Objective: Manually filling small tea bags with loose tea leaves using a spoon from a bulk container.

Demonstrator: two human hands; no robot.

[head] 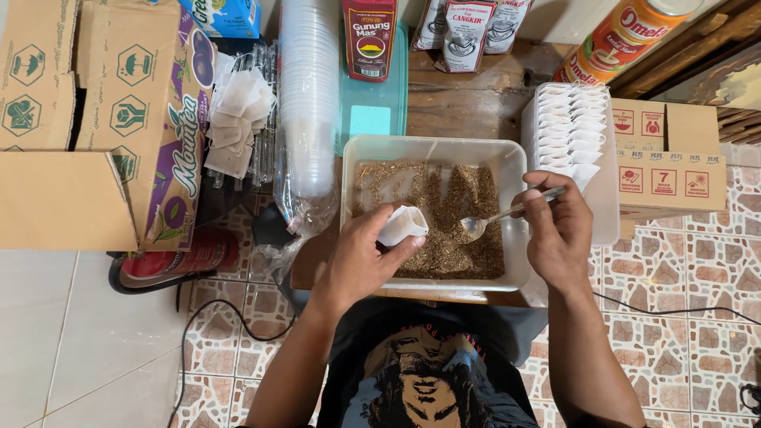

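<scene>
Spoon (507, 214) clenched in right grip (555, 230); left grip (361, 261) pinches white pouch (402, 225) beside its bowl.

bare forearms; dark printed T-shirt (428, 372)

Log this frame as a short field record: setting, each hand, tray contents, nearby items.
Setting: small wooden table over tiled floor
Left hand: holds an open white filter bag over the tray
Right hand: holds a metal spoon, bowl above the leaves
Tray: white plastic, holds loose brown tea leaves
Left of tray: stacked clear cups
Right of tray: row of white bags
</scene>
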